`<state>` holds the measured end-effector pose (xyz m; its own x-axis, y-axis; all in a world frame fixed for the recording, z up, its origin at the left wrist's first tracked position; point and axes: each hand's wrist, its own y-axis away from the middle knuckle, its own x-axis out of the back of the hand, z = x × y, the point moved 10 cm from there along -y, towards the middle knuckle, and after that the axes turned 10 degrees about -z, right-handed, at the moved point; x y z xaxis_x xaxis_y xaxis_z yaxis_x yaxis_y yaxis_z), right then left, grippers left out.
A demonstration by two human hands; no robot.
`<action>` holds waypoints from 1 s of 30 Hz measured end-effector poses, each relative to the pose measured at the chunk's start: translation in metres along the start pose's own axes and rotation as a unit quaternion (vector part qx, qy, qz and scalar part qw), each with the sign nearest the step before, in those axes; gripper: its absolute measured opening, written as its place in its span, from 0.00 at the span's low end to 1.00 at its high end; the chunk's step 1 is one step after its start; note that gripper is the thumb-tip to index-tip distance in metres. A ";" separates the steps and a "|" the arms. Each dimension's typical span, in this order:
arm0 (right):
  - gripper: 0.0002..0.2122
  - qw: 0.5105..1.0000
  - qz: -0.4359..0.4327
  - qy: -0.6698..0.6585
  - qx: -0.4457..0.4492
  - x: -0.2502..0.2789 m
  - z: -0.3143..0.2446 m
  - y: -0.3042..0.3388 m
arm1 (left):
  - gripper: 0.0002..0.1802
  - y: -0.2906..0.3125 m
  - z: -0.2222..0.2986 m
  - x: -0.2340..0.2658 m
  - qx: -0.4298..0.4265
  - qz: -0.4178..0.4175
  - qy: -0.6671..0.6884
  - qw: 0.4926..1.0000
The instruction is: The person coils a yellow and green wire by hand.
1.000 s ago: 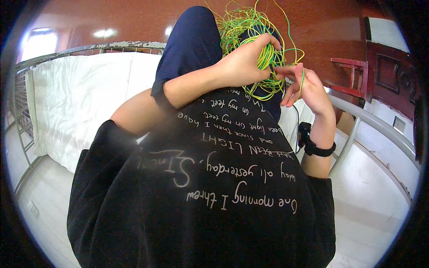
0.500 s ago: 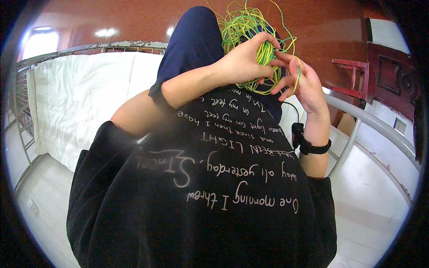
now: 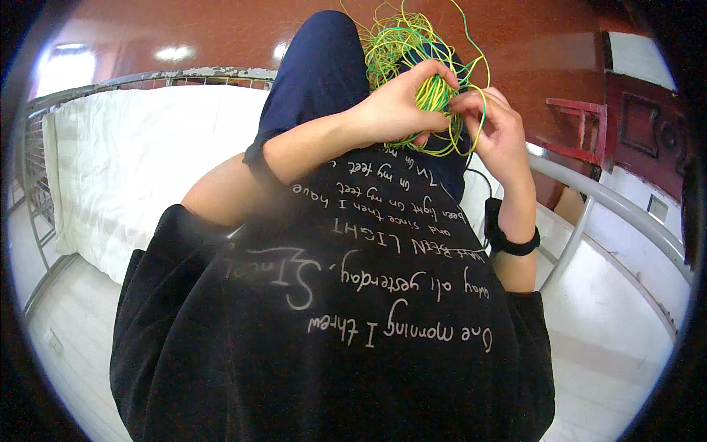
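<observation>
A tangled bundle of thin green and yellow wire (image 3: 401, 46) lies over my lap, with a tighter coil nearer to me. My left hand (image 3: 401, 107) is wrapped round that coil from the left, thumb and forefinger curved about it. On the coil's right side, my right hand (image 3: 497, 125) has its fingers bent and drawn together at the strands. One loop of wire passes across the right hand's fingers, and another arcs up above it. The right fingertips are partly hidden against the coil.
A white sheet-covered bed (image 3: 155, 162) with a metal frame is at my left. A grey metal rail (image 3: 626, 202) curves past on the right. Beyond it stands a small red wooden stool (image 3: 582, 125). The reddish-brown surface (image 3: 515, 37) spreads out ahead.
My right hand has moved slightly left and its spread fingers have closed in on the coil's strands. The left hand keeps its hold, nearly still.
</observation>
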<state>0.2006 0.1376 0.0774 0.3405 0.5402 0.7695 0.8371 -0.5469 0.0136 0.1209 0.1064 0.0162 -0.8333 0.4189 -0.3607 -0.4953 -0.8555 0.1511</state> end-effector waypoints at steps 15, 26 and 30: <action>0.06 0.980 0.015 0.195 0.036 -0.001 -0.014 0.012 | 0.33 0.001 -0.009 0.030 -0.009 0.089 -0.016 0.996; 0.07 0.984 0.084 0.142 0.065 0.000 -0.026 0.026 | 0.29 -0.021 -0.010 0.016 -0.001 0.001 0.038 0.999; 0.08 0.986 0.081 0.130 0.066 0.001 -0.026 0.030 | 0.25 -0.021 -0.016 0.037 -0.016 0.060 0.056 0.996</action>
<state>0.2148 0.1047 0.0951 0.3682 0.2607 0.8925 0.8349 -0.5152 -0.1939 0.1044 0.1347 -0.0153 -0.8527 0.2777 -0.4425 -0.3841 -0.9073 0.1709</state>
